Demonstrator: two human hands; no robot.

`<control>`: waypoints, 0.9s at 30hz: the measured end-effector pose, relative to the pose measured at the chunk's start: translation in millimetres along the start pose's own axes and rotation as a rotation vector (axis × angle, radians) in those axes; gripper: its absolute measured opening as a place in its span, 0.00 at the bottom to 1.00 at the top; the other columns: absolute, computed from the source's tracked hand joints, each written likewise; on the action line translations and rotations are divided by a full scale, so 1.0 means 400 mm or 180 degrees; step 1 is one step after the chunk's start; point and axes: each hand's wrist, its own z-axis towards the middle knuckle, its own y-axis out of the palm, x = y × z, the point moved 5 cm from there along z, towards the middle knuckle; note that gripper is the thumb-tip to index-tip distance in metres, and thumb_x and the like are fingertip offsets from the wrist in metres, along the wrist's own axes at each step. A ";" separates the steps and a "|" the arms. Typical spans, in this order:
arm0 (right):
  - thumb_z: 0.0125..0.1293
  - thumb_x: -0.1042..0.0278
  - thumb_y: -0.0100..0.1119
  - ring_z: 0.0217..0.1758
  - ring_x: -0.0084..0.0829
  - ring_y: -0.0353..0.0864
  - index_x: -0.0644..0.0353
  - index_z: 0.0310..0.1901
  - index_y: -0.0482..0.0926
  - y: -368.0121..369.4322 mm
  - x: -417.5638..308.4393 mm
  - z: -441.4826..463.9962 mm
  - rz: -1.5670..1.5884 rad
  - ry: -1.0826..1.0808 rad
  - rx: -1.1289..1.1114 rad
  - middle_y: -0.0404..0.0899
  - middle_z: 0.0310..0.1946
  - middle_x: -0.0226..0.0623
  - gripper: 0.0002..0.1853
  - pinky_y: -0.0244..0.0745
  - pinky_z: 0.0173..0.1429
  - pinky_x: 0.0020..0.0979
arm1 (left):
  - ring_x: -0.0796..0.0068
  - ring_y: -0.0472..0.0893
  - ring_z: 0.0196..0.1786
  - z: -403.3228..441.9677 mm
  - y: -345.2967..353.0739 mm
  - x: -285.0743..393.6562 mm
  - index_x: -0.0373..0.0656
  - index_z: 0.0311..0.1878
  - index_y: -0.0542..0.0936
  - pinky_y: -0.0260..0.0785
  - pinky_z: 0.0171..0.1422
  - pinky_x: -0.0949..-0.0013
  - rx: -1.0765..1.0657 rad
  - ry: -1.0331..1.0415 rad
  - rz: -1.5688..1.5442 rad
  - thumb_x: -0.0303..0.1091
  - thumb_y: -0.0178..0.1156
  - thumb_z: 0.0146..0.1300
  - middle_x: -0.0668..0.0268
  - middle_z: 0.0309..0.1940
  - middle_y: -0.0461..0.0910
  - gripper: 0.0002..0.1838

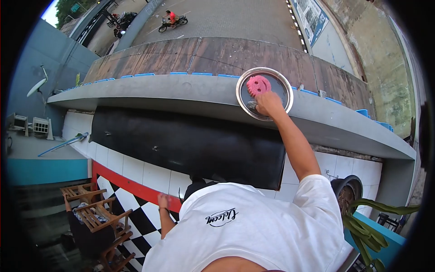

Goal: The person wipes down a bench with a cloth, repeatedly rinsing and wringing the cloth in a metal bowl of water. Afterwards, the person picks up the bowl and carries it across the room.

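Observation:
A round metal pan [240,97] with a shiny rim rests on the grey ledge. My right hand [269,102] reaches into it, fingers closed at the lower edge of a pink sponge [259,84] with a smiling face cut into it. A small grey lump [251,104] lies beside my fingers inside the pan; I cannot make out what it is. Low on the left, my left hand [164,201] hangs near my body above the red floor border, smeared by motion. Nothing shows in it, and its fingers are not distinct.
The grey ledge [181,90] runs across in front of me, with a street and a motorcycle rider [172,18] beyond. Below it lies a long black panel [190,140]. Wooden chairs [102,213] stand at left; a potted plant [362,226] is at right.

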 end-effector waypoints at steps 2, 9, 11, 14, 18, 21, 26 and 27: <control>0.57 0.65 0.56 0.44 0.43 0.87 0.60 0.33 0.85 0.010 0.002 -0.006 0.0052 -0.0112 0.0080 0.86 0.36 0.51 0.11 0.81 0.40 0.45 | 0.75 0.75 0.32 0.039 0.071 0.161 0.41 0.65 0.67 0.70 0.36 0.70 -0.0210 0.0760 0.0834 0.26 0.55 0.59 0.62 0.34 0.77 0.28; 0.58 0.62 0.58 0.45 0.55 0.83 0.56 0.47 0.82 -0.020 0.061 -0.011 0.1363 0.0394 -0.0227 0.84 0.39 0.53 0.16 0.77 0.51 0.53 | 0.61 0.81 0.58 -0.406 0.679 0.890 0.46 0.68 0.69 0.71 0.63 0.64 -0.1580 0.2799 0.1243 0.35 0.63 0.64 0.53 0.55 0.81 0.29; 0.59 0.61 0.58 0.45 0.54 0.83 0.56 0.47 0.82 -0.073 0.083 -0.015 0.1562 0.0351 -0.0034 0.84 0.40 0.53 0.16 0.76 0.52 0.52 | 0.60 0.79 0.61 -0.538 0.847 0.993 0.40 0.69 0.67 0.69 0.66 0.60 -0.2195 0.3386 0.1308 0.37 0.64 0.63 0.50 0.59 0.78 0.32; 0.59 0.59 0.59 0.42 0.54 0.81 0.59 0.46 0.80 -0.158 0.088 -0.018 0.2238 0.0242 0.0014 0.82 0.35 0.51 0.16 0.73 0.46 0.48 | 0.55 0.79 0.59 -0.679 1.063 1.083 0.39 0.71 0.65 0.69 0.66 0.57 -0.1869 0.5237 0.1644 0.42 0.66 0.58 0.50 0.62 0.75 0.39; 0.59 0.61 0.59 0.32 0.45 0.75 0.62 0.42 0.76 -0.207 0.115 -0.022 0.2875 0.0177 0.0478 0.75 0.26 0.46 0.14 0.69 0.40 0.42 | 0.72 0.79 0.47 -0.671 1.238 1.100 0.40 0.61 0.76 0.70 0.57 0.68 -0.2649 0.4242 0.1483 0.40 0.67 0.58 0.63 0.46 0.81 0.28; 0.59 0.62 0.61 0.29 0.36 0.73 0.63 0.41 0.74 -0.190 0.164 -0.026 0.3340 0.0273 0.0758 0.70 0.24 0.43 0.14 0.69 0.38 0.38 | 0.85 0.73 0.41 -0.647 1.288 1.096 0.40 0.49 0.82 0.66 0.46 0.76 -0.3437 0.3188 0.1522 0.34 0.65 0.60 0.74 0.35 0.79 0.15; 0.63 0.67 0.61 0.33 0.22 0.76 0.61 0.43 0.75 -0.210 0.180 -0.054 0.3892 0.0499 0.0360 0.76 0.32 0.32 0.10 0.76 0.34 0.27 | 0.86 0.76 0.41 -0.668 1.270 1.123 0.42 0.45 0.82 0.71 0.43 0.75 -0.3704 0.2893 0.0842 0.34 0.61 0.67 0.74 0.34 0.79 0.08; 0.65 0.68 0.60 0.36 0.19 0.77 0.60 0.44 0.74 -0.218 0.177 -0.061 0.3912 0.0511 0.0262 0.77 0.34 0.29 0.09 0.78 0.35 0.25 | 0.85 0.76 0.41 -0.666 1.268 1.128 0.42 0.44 0.82 0.72 0.44 0.74 -0.3720 0.2817 0.0816 0.34 0.60 0.68 0.74 0.34 0.79 0.08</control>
